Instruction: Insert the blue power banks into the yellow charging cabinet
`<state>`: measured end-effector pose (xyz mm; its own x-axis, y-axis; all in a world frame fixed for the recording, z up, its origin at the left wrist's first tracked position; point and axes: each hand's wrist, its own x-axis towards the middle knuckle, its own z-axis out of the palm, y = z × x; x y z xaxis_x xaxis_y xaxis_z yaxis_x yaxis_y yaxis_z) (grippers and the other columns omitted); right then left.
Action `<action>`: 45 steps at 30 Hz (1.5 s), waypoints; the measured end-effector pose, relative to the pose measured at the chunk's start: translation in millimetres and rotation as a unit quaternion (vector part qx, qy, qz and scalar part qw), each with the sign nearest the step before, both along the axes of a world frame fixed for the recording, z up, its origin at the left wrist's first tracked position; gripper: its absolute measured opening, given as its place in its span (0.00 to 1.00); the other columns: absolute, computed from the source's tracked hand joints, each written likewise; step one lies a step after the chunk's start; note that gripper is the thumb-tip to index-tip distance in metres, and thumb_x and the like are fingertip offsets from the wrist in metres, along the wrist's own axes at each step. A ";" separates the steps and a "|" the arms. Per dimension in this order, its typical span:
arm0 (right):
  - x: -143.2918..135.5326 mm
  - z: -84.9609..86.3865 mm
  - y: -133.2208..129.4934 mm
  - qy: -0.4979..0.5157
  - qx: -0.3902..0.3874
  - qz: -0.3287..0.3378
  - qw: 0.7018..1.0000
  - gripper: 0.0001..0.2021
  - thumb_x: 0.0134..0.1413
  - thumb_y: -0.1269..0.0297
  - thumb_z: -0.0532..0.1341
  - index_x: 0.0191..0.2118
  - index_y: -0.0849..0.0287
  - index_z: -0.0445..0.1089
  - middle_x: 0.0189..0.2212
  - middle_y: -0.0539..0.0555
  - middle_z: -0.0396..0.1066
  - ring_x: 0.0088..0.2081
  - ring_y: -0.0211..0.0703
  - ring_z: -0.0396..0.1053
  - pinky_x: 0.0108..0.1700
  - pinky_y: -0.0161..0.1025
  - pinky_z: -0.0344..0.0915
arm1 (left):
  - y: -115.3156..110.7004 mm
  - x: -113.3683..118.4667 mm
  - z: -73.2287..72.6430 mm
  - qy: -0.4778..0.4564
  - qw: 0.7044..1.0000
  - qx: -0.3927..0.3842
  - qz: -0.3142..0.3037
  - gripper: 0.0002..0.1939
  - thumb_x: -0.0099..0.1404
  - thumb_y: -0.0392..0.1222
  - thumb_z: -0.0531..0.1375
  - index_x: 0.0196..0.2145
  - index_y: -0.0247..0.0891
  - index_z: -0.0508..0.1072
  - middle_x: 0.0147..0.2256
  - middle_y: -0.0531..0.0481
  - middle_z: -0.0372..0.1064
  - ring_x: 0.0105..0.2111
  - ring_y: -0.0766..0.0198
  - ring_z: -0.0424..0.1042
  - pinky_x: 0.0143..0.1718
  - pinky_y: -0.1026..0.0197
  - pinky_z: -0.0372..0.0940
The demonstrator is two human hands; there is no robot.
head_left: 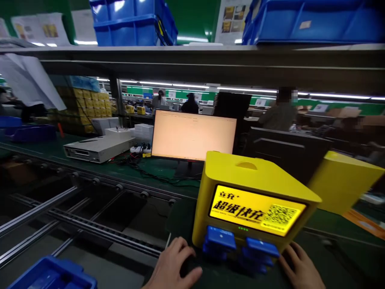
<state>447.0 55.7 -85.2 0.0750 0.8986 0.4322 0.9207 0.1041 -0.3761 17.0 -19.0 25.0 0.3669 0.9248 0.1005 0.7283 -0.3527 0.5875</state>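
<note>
At the bench's near edge, the yellow charging station (255,192) faces the wearer, screen lit; left hand (174,263) and right hand (299,267) rest open at its base.

Yellow charging station (240,188) with a lit screen (257,210) and blue power banks (221,237) in its front slots, on a dark mat. The left hand (174,267) and right hand (300,269) rest at its lower front corners. Behind it stands a glowing monitor (194,135).
</note>
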 end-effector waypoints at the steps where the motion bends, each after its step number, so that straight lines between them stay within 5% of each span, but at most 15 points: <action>1: -2.8 2.0 -1.9 -0.013 -0.014 -0.008 1.000 0.25 0.57 0.46 0.47 0.46 0.61 0.67 0.51 0.63 0.60 0.46 0.57 0.65 0.46 0.51 0.66 | 0.3 3.6 5.3 -0.048 0.999 0.001 0.015 0.19 0.62 0.57 0.53 0.39 0.41 0.70 0.39 0.45 0.63 0.39 0.55 0.64 0.38 0.58 0.60; 4: -13.4 10.5 -7.3 -0.029 -0.027 -0.026 0.999 0.27 0.59 0.45 0.43 0.50 0.61 0.64 0.53 0.63 0.57 0.49 0.57 0.62 0.46 0.50 0.66 | 8.1 22.5 22.2 -0.221 0.971 -0.060 0.063 0.22 0.65 0.59 0.49 0.37 0.38 0.70 0.29 0.50 0.64 0.29 0.64 0.64 0.29 0.64 0.58; 7: -22.5 19.4 -10.5 -0.027 -0.024 -0.030 0.999 0.29 0.59 0.44 0.41 0.51 0.61 0.63 0.53 0.63 0.56 0.50 0.58 0.61 0.45 0.51 0.65 | 21.8 48.2 33.3 -0.348 0.913 -0.207 0.053 0.30 0.59 0.68 0.49 0.36 0.35 0.66 0.17 0.57 0.59 0.13 0.71 0.53 0.15 0.67 0.46; 13: -28.1 25.4 -12.0 -0.031 -0.011 -0.033 0.999 0.25 0.61 0.47 0.42 0.54 0.56 0.61 0.54 0.60 0.54 0.51 0.56 0.60 0.47 0.50 0.64 | 26.3 73.8 21.7 -0.479 0.817 -0.314 0.065 0.33 0.45 0.72 0.58 0.32 0.38 0.61 0.10 0.66 0.47 0.07 0.75 0.41 0.09 0.69 0.37; 18: -30.5 28.2 -11.8 -0.020 -0.020 -0.034 0.999 0.24 0.61 0.47 0.43 0.55 0.55 0.60 0.54 0.60 0.54 0.52 0.56 0.59 0.48 0.51 0.63 | 16.3 66.7 13.7 -0.451 0.850 -0.260 0.080 0.29 0.49 0.70 0.58 0.27 0.38 0.61 0.14 0.62 0.50 0.10 0.76 0.46 0.11 0.70 0.39; 21: -31.3 28.4 -11.7 -0.018 -0.015 -0.037 0.999 0.24 0.61 0.48 0.43 0.55 0.54 0.59 0.54 0.60 0.53 0.52 0.56 0.59 0.47 0.52 0.63 | 14.8 62.8 18.1 -0.423 0.863 -0.255 0.105 0.31 0.49 0.69 0.58 0.35 0.36 0.66 0.17 0.59 0.53 0.14 0.73 0.52 0.13 0.70 0.42; 26: -30.0 25.5 -10.2 -0.023 -0.011 -0.036 0.999 0.23 0.61 0.50 0.44 0.56 0.55 0.58 0.54 0.60 0.53 0.52 0.55 0.58 0.48 0.52 0.63 | 12.1 61.8 24.2 -0.412 0.864 -0.252 0.143 0.40 0.50 0.68 0.58 0.51 0.35 0.64 0.23 0.52 0.62 0.26 0.62 0.63 0.16 0.70 0.50; 37: -27.7 24.5 -10.2 -0.029 -0.003 -0.028 0.999 0.23 0.62 0.50 0.45 0.56 0.55 0.59 0.54 0.60 0.53 0.53 0.56 0.57 0.49 0.52 0.62 | 11.6 64.1 25.7 -0.443 0.856 -0.231 0.132 0.34 0.53 0.62 0.59 0.50 0.35 0.65 0.32 0.45 0.68 0.32 0.58 0.67 0.19 0.67 0.55; 45: -27.1 24.2 -10.0 -0.029 0.000 -0.022 0.999 0.22 0.62 0.50 0.45 0.56 0.55 0.58 0.54 0.60 0.53 0.52 0.55 0.58 0.49 0.52 0.62 | 15.6 59.0 17.7 -0.433 0.857 -0.254 0.118 0.38 0.50 0.67 0.60 0.50 0.37 0.65 0.36 0.45 0.67 0.34 0.56 0.67 0.20 0.66 0.57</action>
<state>419.9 45.7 -61.0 0.0892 0.8954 0.4363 0.9446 0.0629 -0.3222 76.0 -3.5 42.7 0.1549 0.9679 -0.1979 -0.0422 0.2066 0.9775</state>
